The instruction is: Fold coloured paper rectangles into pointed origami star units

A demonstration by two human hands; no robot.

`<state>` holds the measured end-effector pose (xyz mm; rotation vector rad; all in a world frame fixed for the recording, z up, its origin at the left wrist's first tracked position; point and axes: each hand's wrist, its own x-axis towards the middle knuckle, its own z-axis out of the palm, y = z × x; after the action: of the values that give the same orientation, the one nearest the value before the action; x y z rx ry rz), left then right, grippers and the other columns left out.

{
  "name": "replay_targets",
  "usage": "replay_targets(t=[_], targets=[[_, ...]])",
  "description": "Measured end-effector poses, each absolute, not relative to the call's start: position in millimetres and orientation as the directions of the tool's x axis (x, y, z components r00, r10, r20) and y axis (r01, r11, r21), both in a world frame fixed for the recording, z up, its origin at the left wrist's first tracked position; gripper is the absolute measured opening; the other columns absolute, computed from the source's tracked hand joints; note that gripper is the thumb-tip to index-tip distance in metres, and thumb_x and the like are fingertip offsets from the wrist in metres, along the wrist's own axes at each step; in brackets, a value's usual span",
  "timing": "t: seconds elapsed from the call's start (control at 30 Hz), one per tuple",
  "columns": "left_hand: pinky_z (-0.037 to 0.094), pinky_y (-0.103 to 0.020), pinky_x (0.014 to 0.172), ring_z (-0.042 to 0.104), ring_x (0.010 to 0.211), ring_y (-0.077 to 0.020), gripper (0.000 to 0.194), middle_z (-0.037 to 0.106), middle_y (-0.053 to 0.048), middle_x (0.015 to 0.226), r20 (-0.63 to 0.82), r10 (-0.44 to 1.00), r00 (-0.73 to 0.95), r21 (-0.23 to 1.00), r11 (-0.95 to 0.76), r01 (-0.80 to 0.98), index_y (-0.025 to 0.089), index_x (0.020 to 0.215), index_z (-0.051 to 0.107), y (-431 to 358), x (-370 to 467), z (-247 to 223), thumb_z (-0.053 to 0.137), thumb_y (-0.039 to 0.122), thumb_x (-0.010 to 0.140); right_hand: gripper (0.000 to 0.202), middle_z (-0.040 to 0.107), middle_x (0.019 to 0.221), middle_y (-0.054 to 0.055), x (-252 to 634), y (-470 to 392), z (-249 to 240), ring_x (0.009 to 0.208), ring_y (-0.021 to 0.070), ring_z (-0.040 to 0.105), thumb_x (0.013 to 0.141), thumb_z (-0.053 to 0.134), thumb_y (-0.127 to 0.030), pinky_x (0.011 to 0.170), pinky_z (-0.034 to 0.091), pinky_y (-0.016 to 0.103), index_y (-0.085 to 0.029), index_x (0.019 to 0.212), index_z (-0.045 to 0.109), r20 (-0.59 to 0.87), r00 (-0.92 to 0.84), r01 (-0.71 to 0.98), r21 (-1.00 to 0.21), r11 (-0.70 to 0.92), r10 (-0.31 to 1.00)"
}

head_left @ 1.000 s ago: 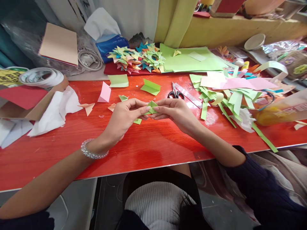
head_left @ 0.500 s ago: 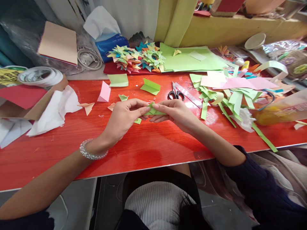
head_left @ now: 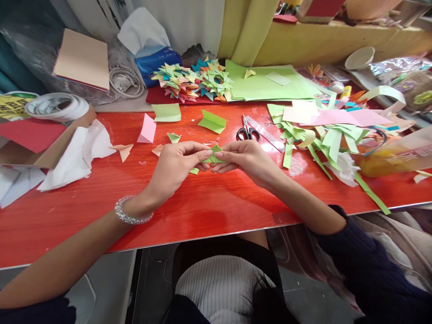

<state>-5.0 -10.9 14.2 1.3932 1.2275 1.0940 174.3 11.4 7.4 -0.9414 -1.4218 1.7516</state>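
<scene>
A small green paper [head_left: 213, 155], folded to a peak at its top, is held above the red table [head_left: 202, 202]. My left hand [head_left: 178, 164] pinches its left side between thumb and fingers. On the right side my right hand [head_left: 248, 159] grips it the same way, thumb on the front face. The fingers behind the paper are partly hidden. Just beyond my hands lie a folded bright green piece [head_left: 212, 121], a small green piece [head_left: 173, 137] and black-handled scissors [head_left: 248, 133].
Green strips [head_left: 332, 141] and a pink strip [head_left: 351, 118] are heaped at the right. Green sheets [head_left: 270, 85] and folded-paper rings [head_left: 177, 81] line the back. White crumpled tissue [head_left: 77, 153] lies left, near a cardboard box [head_left: 64, 144]. A clear ruler [head_left: 265, 133] is beside the scissors.
The right thumb has shifted slightly right along the green paper, and the folded peak shows more fully. Both hands keep hold of it in nearly the same place.
</scene>
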Motion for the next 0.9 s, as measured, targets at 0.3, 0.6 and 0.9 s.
replay_targets(t=[0.3,0.6,0.9], targets=[[0.056,-0.023,0.060,0.064,0.058,-0.0112,0.015,0.070,-0.002,0.073,0.006,0.995,0.098,0.976,-0.027,0.216,0.017,0.081,0.072,-9.3,-5.5,15.4,0.069,0.032,0.077,0.030,0.072,0.071,0.005,172.9,7.8,11.2,0.066,0.0143,0.071,0.079,0.068,-0.042,0.066,0.059,0.025,-0.013,0.079,0.066,-0.085,-0.475,0.036,-0.996,-0.077,0.876],[0.053,-0.025,0.061,0.064,0.059,-0.0130,0.019,0.068,-0.002,0.065,-0.021,0.987,0.162,0.945,-0.033,0.326,0.017,0.076,0.070,-8.5,-9.1,21.1,0.068,0.036,0.078,0.035,0.070,0.069,0.005,173.9,10.3,10.8,0.063,0.0142,0.070,0.077,0.068,-0.048,0.062,0.058,0.025,-0.013,0.078,0.064,-0.086,-0.481,0.074,-0.996,-0.057,0.873],[0.045,-0.024,0.058,0.056,0.063,-0.0118,0.017,0.063,-0.001,0.069,-0.073,0.953,0.294,0.905,-0.061,0.421,0.017,0.072,0.067,-3.5,-13.6,20.5,0.068,0.033,0.075,0.033,0.067,0.069,0.003,177.1,10.0,9.0,0.061,0.0131,0.068,0.082,0.063,-0.047,0.061,0.057,0.026,-0.014,0.080,0.064,0.022,-0.496,0.124,-0.988,0.097,0.868]])
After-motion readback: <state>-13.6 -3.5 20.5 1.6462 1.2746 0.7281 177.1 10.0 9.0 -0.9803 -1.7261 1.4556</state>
